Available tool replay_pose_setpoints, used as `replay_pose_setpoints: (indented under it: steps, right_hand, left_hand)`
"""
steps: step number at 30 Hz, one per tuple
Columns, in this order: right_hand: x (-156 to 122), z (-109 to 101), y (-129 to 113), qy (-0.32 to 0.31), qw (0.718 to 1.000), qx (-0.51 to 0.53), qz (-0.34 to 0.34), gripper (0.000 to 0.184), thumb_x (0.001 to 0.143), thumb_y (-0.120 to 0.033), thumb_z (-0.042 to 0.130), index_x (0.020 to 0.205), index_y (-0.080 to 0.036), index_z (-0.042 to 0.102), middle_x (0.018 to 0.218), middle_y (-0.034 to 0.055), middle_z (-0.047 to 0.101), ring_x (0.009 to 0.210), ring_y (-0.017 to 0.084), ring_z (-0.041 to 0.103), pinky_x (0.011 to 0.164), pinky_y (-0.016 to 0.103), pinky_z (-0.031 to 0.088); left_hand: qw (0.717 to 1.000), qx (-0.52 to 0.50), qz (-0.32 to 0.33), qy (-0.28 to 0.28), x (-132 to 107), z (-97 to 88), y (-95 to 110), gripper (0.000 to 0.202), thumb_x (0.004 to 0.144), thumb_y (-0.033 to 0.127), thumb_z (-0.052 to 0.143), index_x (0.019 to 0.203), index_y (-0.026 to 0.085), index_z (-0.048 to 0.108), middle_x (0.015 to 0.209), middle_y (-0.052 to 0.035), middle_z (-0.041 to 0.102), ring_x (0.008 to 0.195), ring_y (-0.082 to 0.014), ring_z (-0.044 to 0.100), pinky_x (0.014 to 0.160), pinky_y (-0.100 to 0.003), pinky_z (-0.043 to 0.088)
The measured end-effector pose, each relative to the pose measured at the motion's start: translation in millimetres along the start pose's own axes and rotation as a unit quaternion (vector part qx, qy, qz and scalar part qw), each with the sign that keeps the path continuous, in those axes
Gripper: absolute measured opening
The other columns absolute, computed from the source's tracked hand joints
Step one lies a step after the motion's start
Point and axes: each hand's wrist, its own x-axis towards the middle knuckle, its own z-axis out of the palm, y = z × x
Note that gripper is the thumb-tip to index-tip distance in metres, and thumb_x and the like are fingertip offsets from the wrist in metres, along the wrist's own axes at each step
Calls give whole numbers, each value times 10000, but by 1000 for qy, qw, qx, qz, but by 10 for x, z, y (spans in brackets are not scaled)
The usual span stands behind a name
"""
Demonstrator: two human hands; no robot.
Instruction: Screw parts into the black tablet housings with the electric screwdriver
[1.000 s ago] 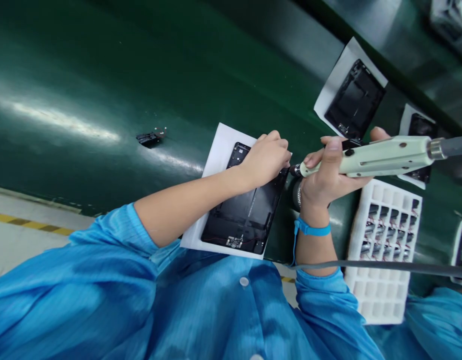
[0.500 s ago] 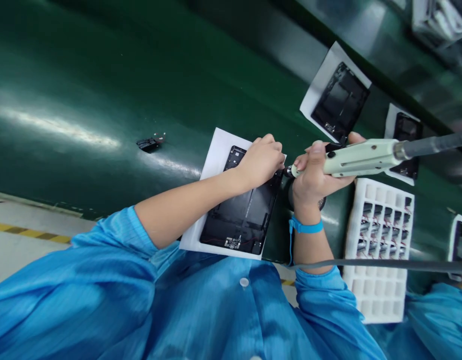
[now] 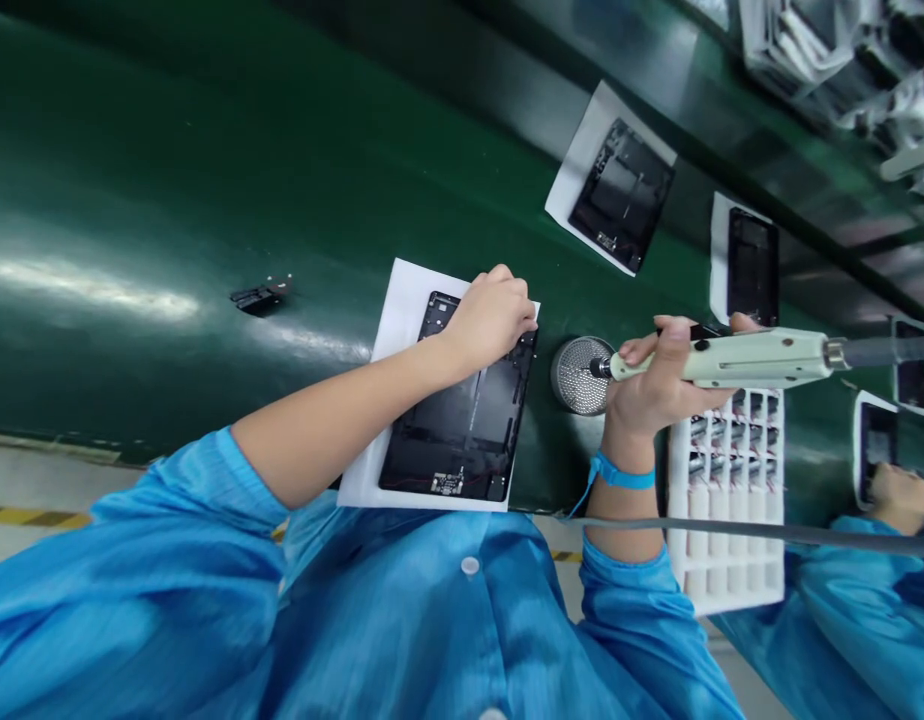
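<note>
Left hand (image 3: 492,320), fingers curled together, rests over the upper end of a black tablet back panel (image 3: 462,425) lying on a white sheet (image 3: 364,490) at centre. Right hand (image 3: 661,385), fingers clamped round a pale green electric screwdriver (image 3: 721,360), brings its tip to the edge of a round mesh metal dish (image 3: 580,375) just right of the panel. A blue wrist strap (image 3: 619,475) circles that wrist. The surface is a glossy green conveyor belt (image 3: 132,180), with a small black part (image 3: 261,296) at left and a white slotted tray (image 3: 724,540) at lower right. More black panels (image 3: 619,195) lie at upper right, and a co-worker's hand (image 3: 901,497) shows at the far right edge.
</note>
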Motion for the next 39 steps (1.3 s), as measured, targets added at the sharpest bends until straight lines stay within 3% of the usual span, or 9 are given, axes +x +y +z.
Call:
replay_pose_setpoints:
  steps: [8,15,20,29,34,39]
  right_hand:
    - [-78,57,119,-6,1000,-8,29,585,964,-639,847,1367,-314,576,967,-52,721,505,83,468,482,297,514]
    - [-88,60,115,-7,1000,15,16,573,970,-574,867,1374,-308,561,911,-61,700,497,84,479,487,279,512]
    - [-83,50,146,-6,1000,-14,25,635,963,-700,866,1377,-306,587,929,-66,672,504,81,480,494,293,536]
    - [-66,55,98,-5,1000,-7,24,535,968,-592,848,1358,-309,616,913,-57,686,498,91,471,480,299,542]
    - [-30,305,-194,11,999,33,-26,430,1026,-442,776,1424,-311,680,942,-29,718,487,72,397,454,267,452]
    - [-126,693,-214,-42,997,60,-13,450,1041,-477,780,1417,-289,621,994,-14,728,511,80,468,494,280,496]
  left_hand:
    - [1000,6,-5,-10,-6,-18,14,298,1157,276,704,964,182,911,1064,-148,804,1175,-350,629,978,-509,490]
    - [1000,4,4,5,-5,13,-9,295,1154,271,715,936,186,895,1034,-132,804,1166,-342,631,945,-486,458]
    - [1000,10,-2,-1,0,5,8,279,1157,260,736,946,183,901,1046,-131,813,1179,-337,647,946,-475,466]
    - [1000,11,9,9,-5,13,-10,269,1154,259,728,967,183,906,1046,-133,812,1159,-334,642,943,-480,474]
    - [1000,12,1,-7,21,4,5,259,1139,229,725,959,184,907,1068,-143,818,1145,-333,650,935,-475,477]
    - [1000,17,-9,-12,46,11,5,291,1137,224,682,964,183,912,1042,-150,804,1117,-338,648,936,-487,495]
